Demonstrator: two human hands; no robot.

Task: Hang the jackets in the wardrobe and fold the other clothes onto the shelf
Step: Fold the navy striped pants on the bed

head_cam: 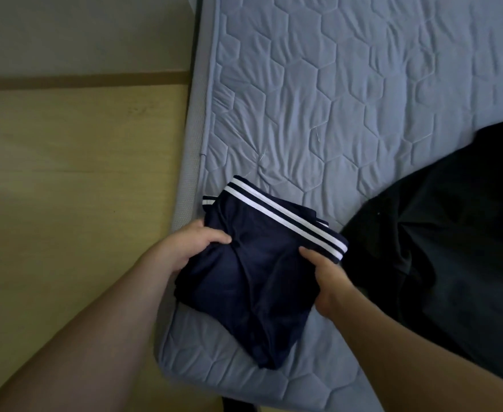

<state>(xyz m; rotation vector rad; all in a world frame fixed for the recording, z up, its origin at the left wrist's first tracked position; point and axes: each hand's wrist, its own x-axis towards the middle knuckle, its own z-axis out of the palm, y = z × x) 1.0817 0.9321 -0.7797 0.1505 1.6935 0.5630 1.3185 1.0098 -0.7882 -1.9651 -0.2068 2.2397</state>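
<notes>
Hands (184, 248) gripping smooth folded garment (253, 269)

Navy white-striped garment (253, 278), black garment (440, 248), blue hexagon-quilted mattress (348, 84).

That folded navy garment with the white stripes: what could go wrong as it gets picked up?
The navy garment is gripped only at its two sides by the left hand and right hand, so its folds may sag open when lifted. It also lies near the mattress edge and could slip to the floor.
</notes>
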